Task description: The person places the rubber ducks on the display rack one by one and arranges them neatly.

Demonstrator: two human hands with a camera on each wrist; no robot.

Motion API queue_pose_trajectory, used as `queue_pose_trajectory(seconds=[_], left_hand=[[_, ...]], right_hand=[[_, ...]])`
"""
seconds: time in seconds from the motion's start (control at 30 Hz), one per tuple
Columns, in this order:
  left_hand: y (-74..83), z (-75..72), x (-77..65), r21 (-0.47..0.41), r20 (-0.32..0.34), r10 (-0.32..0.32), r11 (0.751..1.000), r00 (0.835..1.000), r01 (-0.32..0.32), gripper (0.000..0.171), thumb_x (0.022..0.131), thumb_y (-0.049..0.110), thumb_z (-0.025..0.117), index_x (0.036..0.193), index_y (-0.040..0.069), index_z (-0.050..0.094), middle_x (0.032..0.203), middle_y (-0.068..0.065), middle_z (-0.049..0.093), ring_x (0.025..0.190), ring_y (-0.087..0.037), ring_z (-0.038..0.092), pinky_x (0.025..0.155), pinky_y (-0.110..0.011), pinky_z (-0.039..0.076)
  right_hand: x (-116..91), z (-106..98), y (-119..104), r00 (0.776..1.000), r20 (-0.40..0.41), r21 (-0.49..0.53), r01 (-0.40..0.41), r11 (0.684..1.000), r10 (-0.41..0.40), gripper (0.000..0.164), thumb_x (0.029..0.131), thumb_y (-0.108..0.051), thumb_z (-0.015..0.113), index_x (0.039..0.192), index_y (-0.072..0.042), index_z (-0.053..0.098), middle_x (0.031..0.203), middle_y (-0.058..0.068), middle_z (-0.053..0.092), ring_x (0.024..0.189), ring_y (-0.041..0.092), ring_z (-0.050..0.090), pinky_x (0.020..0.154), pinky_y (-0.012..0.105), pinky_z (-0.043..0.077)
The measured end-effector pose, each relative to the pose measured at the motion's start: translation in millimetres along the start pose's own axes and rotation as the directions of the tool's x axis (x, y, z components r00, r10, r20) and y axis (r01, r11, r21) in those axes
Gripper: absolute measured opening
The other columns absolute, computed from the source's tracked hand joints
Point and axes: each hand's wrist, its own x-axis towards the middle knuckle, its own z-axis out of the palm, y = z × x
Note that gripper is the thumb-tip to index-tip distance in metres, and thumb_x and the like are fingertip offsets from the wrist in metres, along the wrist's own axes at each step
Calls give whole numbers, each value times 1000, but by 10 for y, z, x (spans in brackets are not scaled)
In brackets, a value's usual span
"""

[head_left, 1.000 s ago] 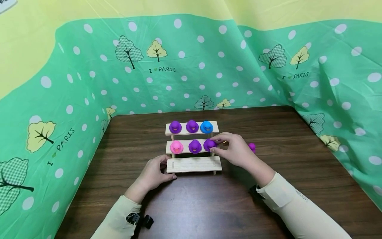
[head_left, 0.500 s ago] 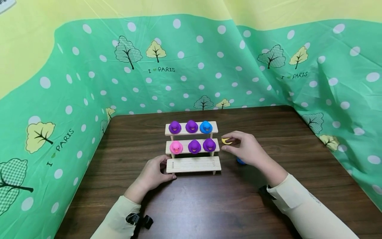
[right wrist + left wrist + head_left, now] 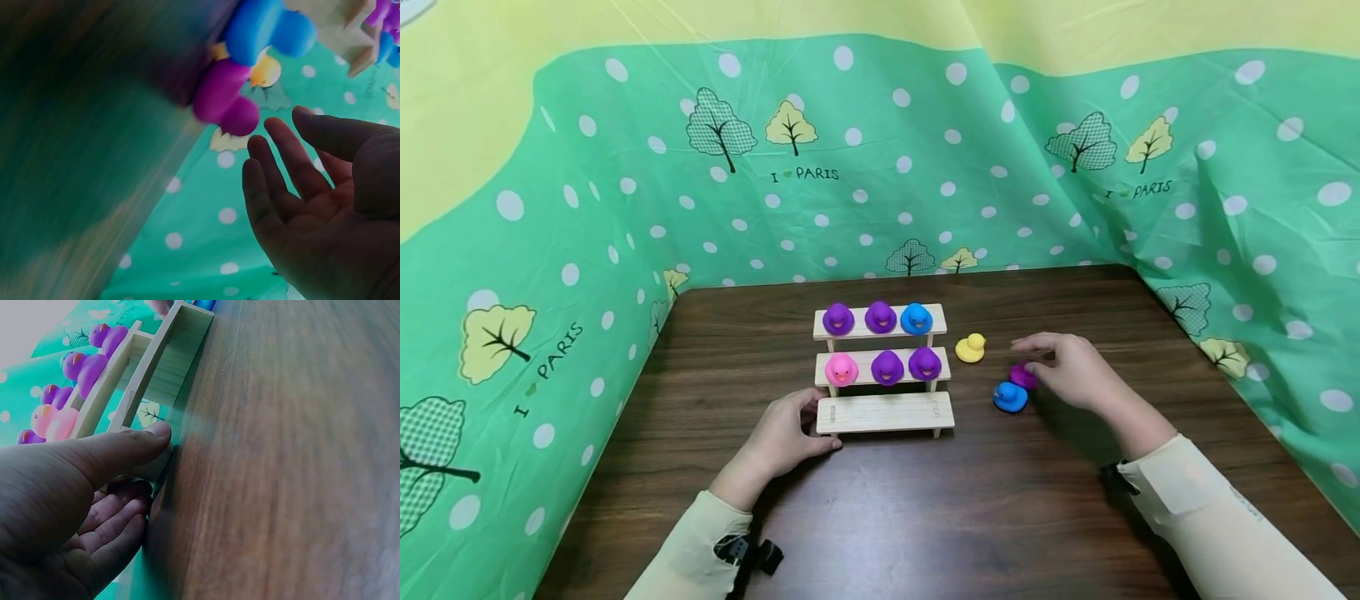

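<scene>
A three-step wooden stand [image 3: 885, 412] has its bare lowest step nearest me. My left hand [image 3: 778, 437] grips that step's left end, thumb in front and fingers curled behind, as the left wrist view shows. Two purple ducks [image 3: 880, 317] and a blue duck [image 3: 917, 319] top the stand; a pink duck [image 3: 842, 369] and two more purple ducks [image 3: 887, 367] fill the middle step. With fingers parted and nothing held, my right hand [image 3: 1075, 371] hovers beside a magenta duck [image 3: 1021, 377], partly hidden in the head view. In the right wrist view the fingertips are apart from it.
On the dark wooden table [image 3: 880, 508], a loose blue duck [image 3: 1010, 397] sits against the magenta one. A yellow duck [image 3: 970, 350] stands right of the stand. Green dotted cloth [image 3: 820, 233] hangs around the back and sides.
My right hand has let go of the purple duck at the middle step's right end and moved right, past the yellow duck, to the magenta duck. My left hand stays put.
</scene>
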Motion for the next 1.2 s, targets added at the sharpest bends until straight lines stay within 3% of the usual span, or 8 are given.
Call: queue_pose_trajectory(seconds=[0.13, 0.27, 0.4, 0.53, 0.73, 0.97, 1.03, 1.2], left_hand=[[3, -1, 0, 1, 1, 1, 1000, 1000, -1, 49, 70, 18, 100, 106, 15, 68, 95, 8, 73, 94, -11, 72, 87, -37, 58], [8, -3, -3, 12, 0, -5, 1000, 1000, 5, 50, 69, 19, 100, 107, 15, 68, 96, 8, 73, 95, -12, 72, 88, -37, 58], [8, -3, -1, 17, -1, -6, 1000, 1000, 6, 50, 69, 19, 100, 107, 15, 67, 98, 6, 73, 96, -13, 73, 89, -37, 58], [4, 1, 4, 23, -2, -3, 1000, 1000, 3, 50, 69, 20, 100, 107, 14, 68, 98, 6, 73, 96, -13, 73, 89, -37, 58], [-8, 7, 8, 35, -5, -5, 999, 1000, 5, 51, 69, 21, 100, 107, 16, 68, 97, 8, 72, 95, -11, 72, 89, -37, 58], [-18, 7, 9, 35, -7, 2, 999, 1000, -2, 51, 69, 21, 100, 107, 16, 68, 96, 9, 72, 95, -10, 71, 89, -38, 57], [-14, 6, 9, 36, -8, -2, 999, 1000, 2, 51, 68, 21, 101, 107, 16, 68, 96, 9, 72, 95, -10, 71, 89, -38, 57], [3, 0, 4, 39, -7, -11, 999, 1000, 11, 51, 68, 21, 101, 107, 16, 68, 96, 8, 72, 94, -11, 71, 89, -38, 57]], right_hand=[[-36, -18, 90, 999, 53, -47, 4, 999, -1, 31, 93, 10, 66, 119, -4, 76, 126, 16, 72, 122, 41, 63, 97, 61, 53], [-76, -21, 131, 999, 44, -123, 31, 992, -25, 28, 91, 8, 69, 110, -9, 80, 113, 10, 74, 104, 33, 68, 86, 53, 56], [-104, -36, 173, 999, 34, -201, -6, 980, 13, 20, 94, -3, 73, 107, -15, 82, 104, 4, 70, 87, 23, 62, 74, 42, 51], [-125, -46, 202, 995, 54, -222, -66, 973, 80, 11, 97, -21, 77, 106, -17, 82, 98, 0, 71, 83, 21, 61, 71, 42, 50], [-174, -50, 248, 988, 85, -187, -111, 976, 129, 22, 98, -34, 76, 106, -14, 78, 81, -3, 67, 70, 16, 60, 66, 37, 49], [-254, -61, 288, 994, 62, -167, -83, 982, 95, 44, 90, -33, 85, 123, -6, 73, 115, 15, 67, 102, 34, 66, 85, 55, 54], [-265, -63, 296, 993, 74, -149, -80, 986, 92, 45, 90, -29, 85, 124, -4, 72, 117, 16, 69, 109, 38, 66, 89, 58, 53], [-268, -61, 331, 991, 94, -121, -87, 989, 99, 40, 91, -24, 84, 123, -4, 72, 114, 16, 73, 108, 38, 67, 89, 58, 54]])
